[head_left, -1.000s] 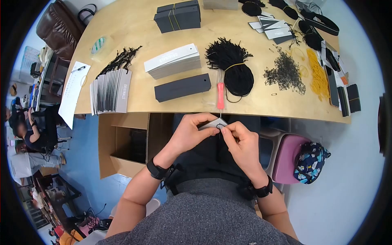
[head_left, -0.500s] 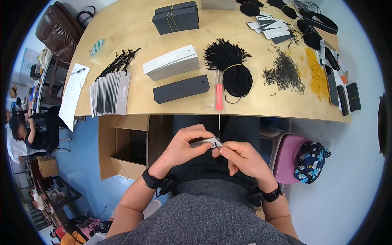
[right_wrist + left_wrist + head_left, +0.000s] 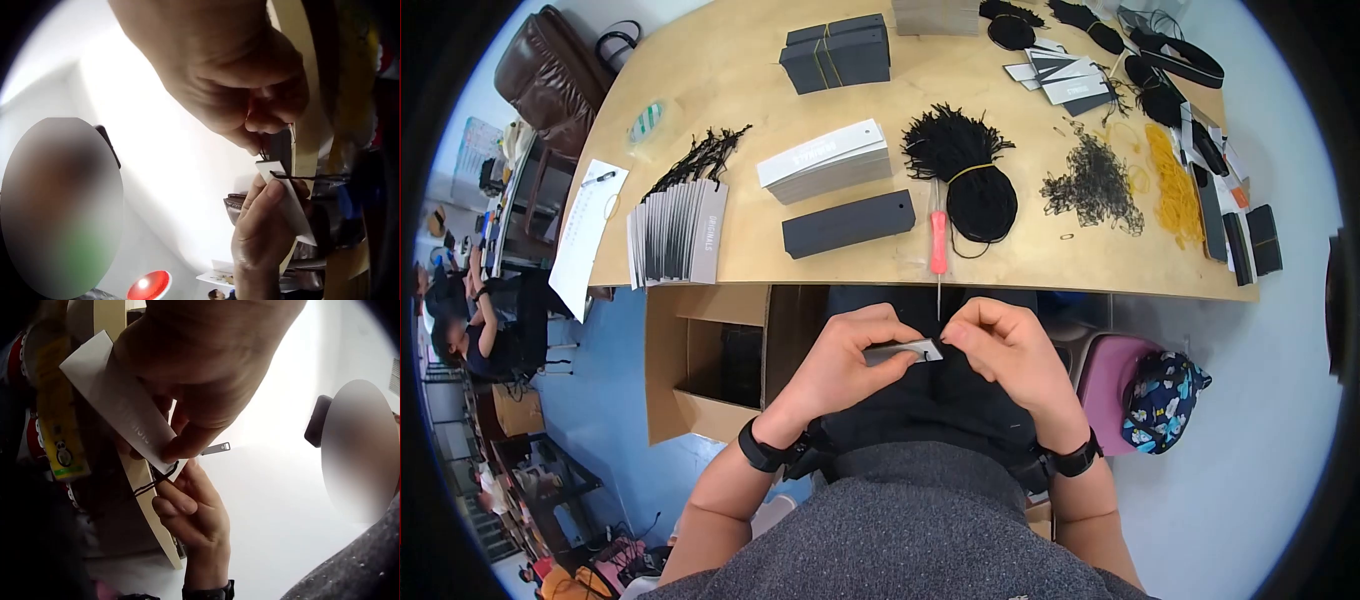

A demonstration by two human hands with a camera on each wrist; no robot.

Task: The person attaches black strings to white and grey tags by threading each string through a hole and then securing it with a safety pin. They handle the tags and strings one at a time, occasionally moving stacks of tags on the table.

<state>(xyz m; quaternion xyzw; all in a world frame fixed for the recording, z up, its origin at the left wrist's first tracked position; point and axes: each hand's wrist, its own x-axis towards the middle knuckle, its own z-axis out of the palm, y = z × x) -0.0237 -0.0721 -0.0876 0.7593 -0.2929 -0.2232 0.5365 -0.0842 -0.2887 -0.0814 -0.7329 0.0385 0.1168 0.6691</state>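
Observation:
My left hand [image 3: 840,355] grips a white hang tag [image 3: 125,412] between thumb and fingers, just in front of the table edge. A black cord [image 3: 312,177] passes through the hole at the tag's end and trails from it. Close beside that end, my right hand [image 3: 1010,355] pinches strands of the cord between thumb and fingertip. A tool with a red handle [image 3: 938,240] lies on the table past my hands, its thin metal shaft pointing over the edge.
On the table [image 3: 730,90] are a fan of corded tags [image 3: 675,235], a white tag stack [image 3: 825,160], dark tags [image 3: 850,224] and a banded black cord bundle [image 3: 982,200]. Safety pins [image 3: 1095,185] and yellow bands [image 3: 1172,190] lie right. Below stands a cardboard box [image 3: 710,415].
Both hands came down from the table edge toward my lap. My right hand, which was close against the tag's end, has since drawn slightly up and away with the cord.

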